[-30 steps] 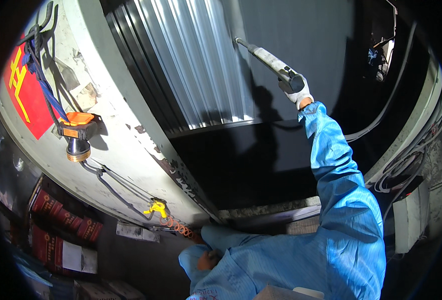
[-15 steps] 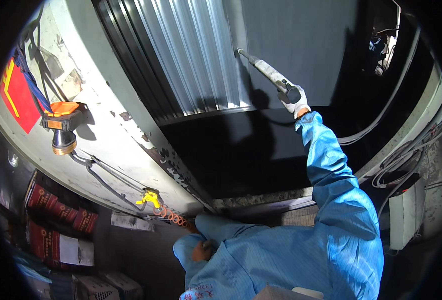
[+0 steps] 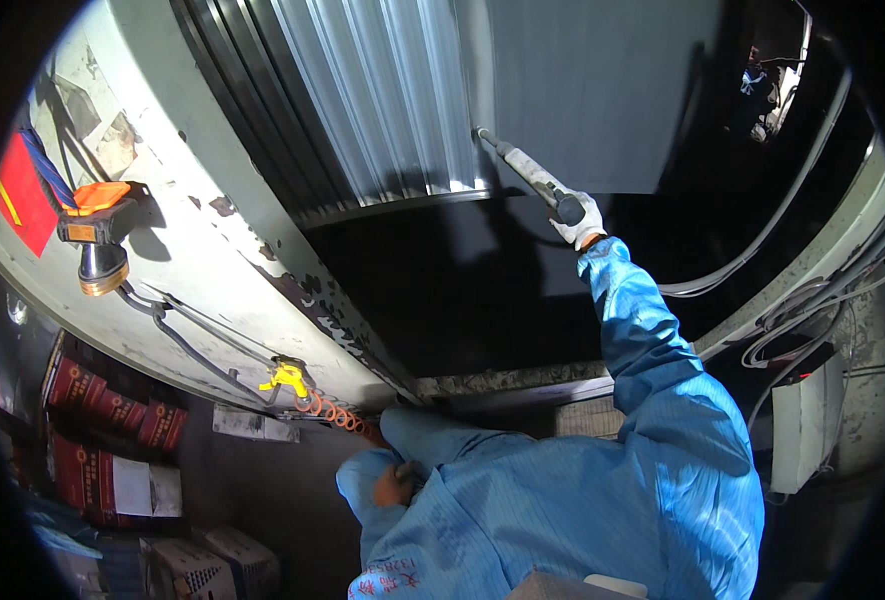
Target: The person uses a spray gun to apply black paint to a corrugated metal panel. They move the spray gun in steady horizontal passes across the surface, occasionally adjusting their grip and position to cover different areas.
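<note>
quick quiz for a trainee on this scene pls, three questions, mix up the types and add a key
1. Which hand grips the long tool?
a) left hand
b) right hand

2. True or false: the right hand is bare.

3. What colour is the coiled hose beside the yellow fitting at the wall's lower edge?

Key:
1. b
2. False; it wears a white glove.
3. Orange.
</note>
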Tool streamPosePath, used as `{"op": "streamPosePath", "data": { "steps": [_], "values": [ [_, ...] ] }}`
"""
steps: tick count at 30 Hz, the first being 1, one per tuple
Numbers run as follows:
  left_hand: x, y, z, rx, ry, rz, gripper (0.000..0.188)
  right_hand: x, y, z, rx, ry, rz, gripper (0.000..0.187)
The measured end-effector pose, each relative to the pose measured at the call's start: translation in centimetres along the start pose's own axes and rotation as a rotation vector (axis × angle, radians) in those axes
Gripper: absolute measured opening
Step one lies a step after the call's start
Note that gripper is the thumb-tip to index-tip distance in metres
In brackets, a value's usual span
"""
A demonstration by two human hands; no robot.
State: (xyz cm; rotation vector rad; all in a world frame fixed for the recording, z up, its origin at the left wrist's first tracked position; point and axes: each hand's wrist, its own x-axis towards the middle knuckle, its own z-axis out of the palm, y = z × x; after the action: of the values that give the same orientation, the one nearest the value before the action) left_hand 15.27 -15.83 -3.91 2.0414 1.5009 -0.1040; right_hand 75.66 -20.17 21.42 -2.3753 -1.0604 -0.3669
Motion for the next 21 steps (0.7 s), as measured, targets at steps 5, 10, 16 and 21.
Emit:
{"op": "streamPosePath", "data": {
  "steps": [5,10,16,21],
  "values": [
    [0.4,-0.6,0.6,0.054,0.030,0.004,0.036,-0.8,0.5,2.0,-0.032,-0.025,-0.048,0.038],
    [0.6,-1.0,0.6,0.011,0.032,0.054,0.036,-1.1,1.1,4.2,-0.047,-0.017,-0.083,0.026],
    [0.6,-0.7,0.4,0.021,0.027,0.057,0.037,-1.6,0.5,4.8,-0.042,-0.111,0.010,0.026],
    [0.4,-0.5,0.3,0.008,0.036,0.034,0.037,-1.9,1.7,7.2,-0.046,-0.121,0.030,0.029]
  ]
}}
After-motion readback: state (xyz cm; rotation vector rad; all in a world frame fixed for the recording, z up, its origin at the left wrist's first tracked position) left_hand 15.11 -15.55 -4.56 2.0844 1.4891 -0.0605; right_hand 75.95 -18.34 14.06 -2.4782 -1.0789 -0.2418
